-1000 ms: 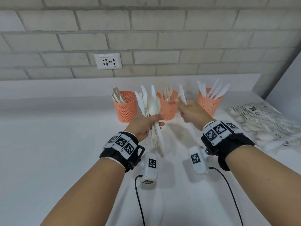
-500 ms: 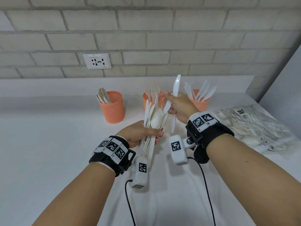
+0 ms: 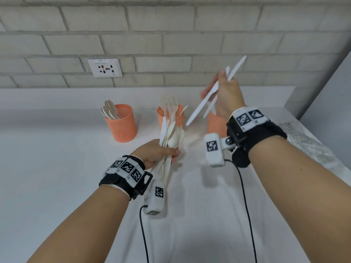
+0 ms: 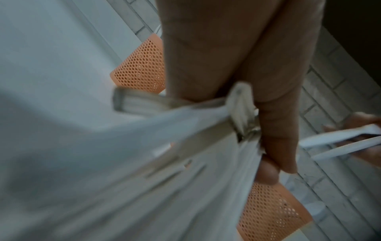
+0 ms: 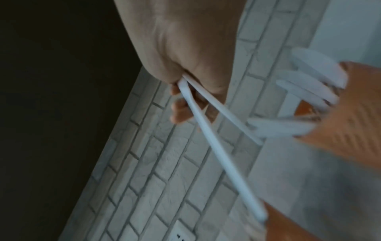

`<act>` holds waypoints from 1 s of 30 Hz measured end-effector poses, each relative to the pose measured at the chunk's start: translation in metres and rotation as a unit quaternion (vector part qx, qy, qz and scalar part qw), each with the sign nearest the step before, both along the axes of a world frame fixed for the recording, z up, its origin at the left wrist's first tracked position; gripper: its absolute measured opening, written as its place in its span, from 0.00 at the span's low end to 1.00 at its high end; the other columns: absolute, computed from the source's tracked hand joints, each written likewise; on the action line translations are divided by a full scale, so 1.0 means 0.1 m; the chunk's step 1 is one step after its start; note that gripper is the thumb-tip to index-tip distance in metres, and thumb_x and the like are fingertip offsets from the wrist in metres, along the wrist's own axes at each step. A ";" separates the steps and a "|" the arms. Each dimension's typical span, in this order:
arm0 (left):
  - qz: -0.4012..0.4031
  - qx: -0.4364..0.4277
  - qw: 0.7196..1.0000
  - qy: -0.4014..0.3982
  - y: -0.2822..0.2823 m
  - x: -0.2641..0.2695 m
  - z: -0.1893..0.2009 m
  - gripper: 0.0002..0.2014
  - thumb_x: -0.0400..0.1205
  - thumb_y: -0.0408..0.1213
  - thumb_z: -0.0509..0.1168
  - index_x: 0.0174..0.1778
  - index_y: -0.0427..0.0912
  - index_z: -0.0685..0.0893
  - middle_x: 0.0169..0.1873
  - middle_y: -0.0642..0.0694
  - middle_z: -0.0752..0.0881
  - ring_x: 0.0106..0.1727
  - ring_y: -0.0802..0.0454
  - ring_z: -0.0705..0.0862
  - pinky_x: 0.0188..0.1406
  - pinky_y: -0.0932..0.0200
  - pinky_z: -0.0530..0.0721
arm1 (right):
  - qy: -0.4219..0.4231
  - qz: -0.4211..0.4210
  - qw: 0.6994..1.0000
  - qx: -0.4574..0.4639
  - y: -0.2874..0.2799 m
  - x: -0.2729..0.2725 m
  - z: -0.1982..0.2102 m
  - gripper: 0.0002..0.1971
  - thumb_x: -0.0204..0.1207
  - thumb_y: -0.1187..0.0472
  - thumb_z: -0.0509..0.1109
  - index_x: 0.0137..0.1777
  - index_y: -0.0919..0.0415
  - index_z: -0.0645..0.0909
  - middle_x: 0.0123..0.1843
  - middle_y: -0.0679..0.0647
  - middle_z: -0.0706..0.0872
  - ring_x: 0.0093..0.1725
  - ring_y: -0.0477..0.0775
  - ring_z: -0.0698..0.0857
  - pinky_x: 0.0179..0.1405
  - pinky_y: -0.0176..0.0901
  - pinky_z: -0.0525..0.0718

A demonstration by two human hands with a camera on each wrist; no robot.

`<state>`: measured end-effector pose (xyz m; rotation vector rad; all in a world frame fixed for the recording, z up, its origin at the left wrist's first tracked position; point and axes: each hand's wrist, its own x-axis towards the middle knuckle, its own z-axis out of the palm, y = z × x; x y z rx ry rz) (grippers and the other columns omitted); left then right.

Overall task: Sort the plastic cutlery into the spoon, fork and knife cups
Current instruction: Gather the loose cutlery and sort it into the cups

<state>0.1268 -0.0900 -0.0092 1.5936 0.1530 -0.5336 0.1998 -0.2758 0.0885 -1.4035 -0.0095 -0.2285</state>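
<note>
Two thin white knives (image 3: 212, 95) pinched mid-length in the right hand (image 3: 227, 95), raised above the rightmost orange cup (image 3: 216, 123). Mixed bundle (image 3: 171, 137) clenched in the left hand (image 3: 154, 153) over the worktop (image 3: 57, 168). Probably light, stiff, slick plastic; best pinched at the handles.

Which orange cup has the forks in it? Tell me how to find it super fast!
Look along the white counter under the brick wall, where three orange mesh cups stand in a row. The fork cup is the middle one, right behind the bunch of cutlery that the left hand grips. It alone has pronged forks sticking up.
</note>
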 end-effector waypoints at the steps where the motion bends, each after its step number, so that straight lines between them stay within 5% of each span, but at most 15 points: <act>1: 0.012 -0.004 1.000 -0.001 0.00 0.00 -0.01 0.04 0.75 0.27 0.71 0.41 0.37 0.82 0.32 0.42 0.83 0.30 0.52 0.84 0.31 0.62 0.85 | -0.038 -0.025 0.999 0.009 -0.04 0.05 0.06 0.17 0.86 0.52 0.51 0.38 0.58 0.72 0.24 0.52 0.75 0.23 0.52 0.80 0.31 0.43 0.83; 6: 0.040 -0.034 0.998 -0.025 -0.07 0.06 -0.02 0.05 0.75 0.28 0.72 0.43 0.37 0.83 0.32 0.45 0.84 0.31 0.53 0.84 0.39 0.61 0.86 | -0.220 -0.118 0.959 -0.134 -0.23 0.29 0.03 0.11 0.84 0.53 0.52 0.39 0.49 0.69 0.28 0.44 0.69 0.28 0.45 0.68 0.35 0.43 0.73; 9: 0.043 -0.047 0.997 -0.038 -0.12 0.09 0.01 0.05 0.75 0.28 0.71 0.43 0.38 0.83 0.32 0.46 0.84 0.30 0.54 0.85 0.40 0.60 0.86 | -0.213 -0.120 0.954 -0.174 -0.28 0.38 -0.18 0.08 0.83 0.53 0.53 0.42 0.48 0.69 0.32 0.42 0.71 0.31 0.44 0.71 0.40 0.43 0.74; 12: 0.032 -0.068 0.996 -0.050 -0.18 0.09 0.05 0.05 0.75 0.27 0.70 0.43 0.37 0.82 0.31 0.46 0.84 0.30 0.54 0.84 0.36 0.62 0.86 | -0.149 -0.103 0.960 -0.213 -0.34 0.48 -0.37 0.06 0.84 0.56 0.56 0.50 0.56 0.71 0.37 0.47 0.78 0.35 0.46 0.77 0.39 0.32 0.77; 15: 0.010 -0.082 0.995 -0.060 -0.21 0.09 0.09 0.04 0.76 0.27 0.70 0.42 0.37 0.82 0.30 0.47 0.83 0.30 0.54 0.84 0.37 0.62 0.85 | -0.058 -0.047 0.964 -0.255 -0.40 0.56 -0.53 0.13 0.80 0.56 0.64 0.61 0.60 0.72 0.53 0.56 0.81 0.50 0.53 0.82 0.50 0.39 0.79; 17: -0.002 -0.087 0.994 -0.064 -0.22 0.10 0.11 0.03 0.76 0.27 0.70 0.41 0.37 0.82 0.30 0.47 0.83 0.30 0.54 0.84 0.36 0.62 0.85 | -0.085 -0.067 0.943 -0.315 -0.42 0.56 -0.53 0.24 0.76 0.54 0.70 0.70 0.60 0.70 0.63 0.61 0.76 0.62 0.54 0.77 0.63 0.41 0.74; 20: -0.020 -0.079 0.994 -0.069 -0.24 0.12 0.13 0.03 0.77 0.28 0.69 0.40 0.37 0.82 0.29 0.46 0.83 0.29 0.54 0.84 0.34 0.63 0.84 | -0.231 -0.133 0.896 -0.354 -0.31 0.46 -0.36 0.23 0.74 0.57 0.71 0.67 0.64 0.75 0.61 0.62 0.75 0.62 0.56 0.76 0.64 0.38 0.70; 22: -0.027 -0.071 0.995 -0.072 -0.26 0.14 0.14 0.03 0.77 0.29 0.69 0.39 0.37 0.82 0.29 0.46 0.83 0.29 0.54 0.84 0.34 0.63 0.84 | -0.276 -0.063 0.898 -0.337 -0.20 0.33 -0.20 0.14 0.75 0.61 0.70 0.59 0.66 0.82 0.54 0.58 0.77 0.54 0.51 0.79 0.60 0.37 0.74; 24: -0.030 -0.072 0.994 -0.073 -0.27 0.17 0.15 0.03 0.77 0.29 0.70 0.39 0.37 0.82 0.29 0.45 0.83 0.29 0.53 0.84 0.34 0.63 0.84 | -0.188 0.105 0.914 -0.345 -0.08 0.18 -0.08 0.10 0.77 0.61 0.70 0.56 0.64 0.85 0.53 0.55 0.81 0.47 0.40 0.79 0.52 0.27 0.75; 26: -0.039 -0.081 0.993 -0.078 -0.28 0.19 0.17 0.03 0.76 0.28 0.70 0.39 0.37 0.82 0.29 0.46 0.83 0.29 0.53 0.84 0.35 0.62 0.84 | -0.086 0.238 0.903 -0.348 -0.02 0.12 -0.07 0.11 0.77 0.61 0.70 0.56 0.64 0.85 0.53 0.54 0.86 0.47 0.38 0.82 0.55 0.25 0.76; 28: -0.049 -0.087 0.991 -0.088 -0.28 0.20 0.21 0.03 0.76 0.27 0.69 0.39 0.37 0.82 0.29 0.46 0.83 0.29 0.52 0.83 0.35 0.61 0.84 | -0.051 0.292 0.899 -0.322 0.01 0.09 -0.13 0.06 0.76 0.63 0.70 0.49 0.64 0.86 0.46 0.53 0.87 0.47 0.44 0.84 0.58 0.34 0.79; 30: -0.057 -0.090 0.990 -0.093 -0.28 0.19 0.22 0.04 0.77 0.26 0.68 0.38 0.37 0.81 0.29 0.46 0.82 0.29 0.52 0.83 0.34 0.61 0.83 | -0.052 0.292 0.907 -0.299 0.02 0.07 -0.15 0.04 0.77 0.64 0.69 0.41 0.60 0.84 0.39 0.50 0.84 0.40 0.41 0.82 0.50 0.32 0.79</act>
